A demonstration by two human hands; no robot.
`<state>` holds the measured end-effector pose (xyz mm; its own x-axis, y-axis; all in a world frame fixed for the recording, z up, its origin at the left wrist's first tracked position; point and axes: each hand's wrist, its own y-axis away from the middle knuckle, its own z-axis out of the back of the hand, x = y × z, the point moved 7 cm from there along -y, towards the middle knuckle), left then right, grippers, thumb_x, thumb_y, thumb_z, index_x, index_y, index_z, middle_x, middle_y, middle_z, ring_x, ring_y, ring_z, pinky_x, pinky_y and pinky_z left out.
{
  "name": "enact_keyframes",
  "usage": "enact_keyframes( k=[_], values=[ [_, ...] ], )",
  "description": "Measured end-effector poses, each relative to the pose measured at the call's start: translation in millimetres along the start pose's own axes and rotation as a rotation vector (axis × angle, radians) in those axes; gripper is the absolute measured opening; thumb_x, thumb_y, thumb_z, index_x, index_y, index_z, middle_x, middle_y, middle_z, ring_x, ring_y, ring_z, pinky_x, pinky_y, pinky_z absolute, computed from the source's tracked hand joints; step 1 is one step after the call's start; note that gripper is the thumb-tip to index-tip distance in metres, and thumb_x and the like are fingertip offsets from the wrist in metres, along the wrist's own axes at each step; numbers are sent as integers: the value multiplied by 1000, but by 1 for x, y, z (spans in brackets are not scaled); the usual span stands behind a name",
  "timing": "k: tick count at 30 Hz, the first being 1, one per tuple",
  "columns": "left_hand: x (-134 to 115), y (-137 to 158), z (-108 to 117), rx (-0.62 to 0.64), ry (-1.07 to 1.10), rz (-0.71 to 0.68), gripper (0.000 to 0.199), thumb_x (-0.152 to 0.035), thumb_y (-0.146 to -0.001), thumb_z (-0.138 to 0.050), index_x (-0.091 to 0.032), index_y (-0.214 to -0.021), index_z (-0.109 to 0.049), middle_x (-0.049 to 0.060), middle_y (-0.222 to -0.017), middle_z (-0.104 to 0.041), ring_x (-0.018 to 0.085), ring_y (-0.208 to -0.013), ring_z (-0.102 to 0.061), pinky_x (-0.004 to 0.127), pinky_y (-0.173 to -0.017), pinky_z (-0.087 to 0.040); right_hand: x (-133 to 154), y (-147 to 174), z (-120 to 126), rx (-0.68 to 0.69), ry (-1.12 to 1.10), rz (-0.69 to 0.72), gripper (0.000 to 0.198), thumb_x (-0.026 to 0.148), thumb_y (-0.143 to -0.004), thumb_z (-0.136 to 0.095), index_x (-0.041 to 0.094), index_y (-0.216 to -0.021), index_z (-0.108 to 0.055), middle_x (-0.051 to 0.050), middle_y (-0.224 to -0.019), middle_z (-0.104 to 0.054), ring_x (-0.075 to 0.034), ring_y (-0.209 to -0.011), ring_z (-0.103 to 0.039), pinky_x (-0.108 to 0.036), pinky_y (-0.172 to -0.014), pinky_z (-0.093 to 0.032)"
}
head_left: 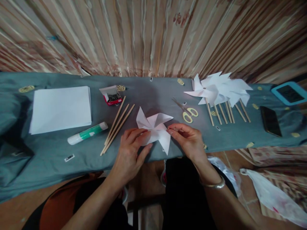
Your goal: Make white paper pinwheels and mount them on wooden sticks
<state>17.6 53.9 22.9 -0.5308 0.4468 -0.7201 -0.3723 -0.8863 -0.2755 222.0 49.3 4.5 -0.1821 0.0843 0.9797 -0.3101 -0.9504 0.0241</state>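
Observation:
A white folded paper pinwheel (157, 127) without a stick lies at the table's front, between my hands. My left hand (131, 150) grips its left side, fingers on top and thumb near the lower edge. On the opposite side, my right hand (188, 138) is closed in a pinch at the edge of a blade; whether a small thing also sits between those fingertips is hidden. Three wooden sticks (117, 127) lie left of the pinwheel. Scissors with yellow handles (187, 115) rest behind my right hand, blades apart from the paper.
To the left are a stack of white paper (61, 108), a green-and-white glue stick (87, 133) and an open red box (112, 98) of small metal pieces. Several finished pinwheels on sticks (218, 89) lie right, near a phone (271, 121) and a blue-framed device (289, 93). A curtain (144, 38) hangs behind.

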Motion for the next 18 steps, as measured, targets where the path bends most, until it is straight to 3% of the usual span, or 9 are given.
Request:
enact_keyframes(
  k=[3,6,10,18],
  values=[
    [21,-2,17,-78,22,139,26,-35,-86,-60,-23,-107,-70,9,-109,-68,29,-106,-57,43,-97,-43,-3,-6,0,7,28,3,10,31,-71,-76,24,-79,-75,1,-76,-75,-13,-68,-65,-29,-68,-54],
    [37,-1,22,-39,60,267,31,-37,-85,-61,-22,-110,-69,10,-111,-69,29,-106,-59,43,-97,-44,-8,-9,1,22,40,-22,10,31,-71,-76,24,-79,-75,-1,-84,-76,-16,-79,-68,-32,-78,-55],
    [47,2,16,16,181,425,46,-37,-81,-66,-20,-124,-62,10,-112,-71,27,-99,-65,42,-96,-47,-15,-6,-1,68,5,-112,11,31,-69,-77,23,-76,-75,-3,-98,-77,-19,-94,-70,-34,-86,-54],
    [55,2,-5,-21,697,670,75,-29,-78,-72,-15,-144,-38,14,-116,-69,24,-102,-68,38,-93,-51,-15,-4,-6,113,-53,-179,11,31,-68,-79,24,-76,-75,-3,-101,-76,-17,-92,-70,-33,-84,-54]
  ],
)
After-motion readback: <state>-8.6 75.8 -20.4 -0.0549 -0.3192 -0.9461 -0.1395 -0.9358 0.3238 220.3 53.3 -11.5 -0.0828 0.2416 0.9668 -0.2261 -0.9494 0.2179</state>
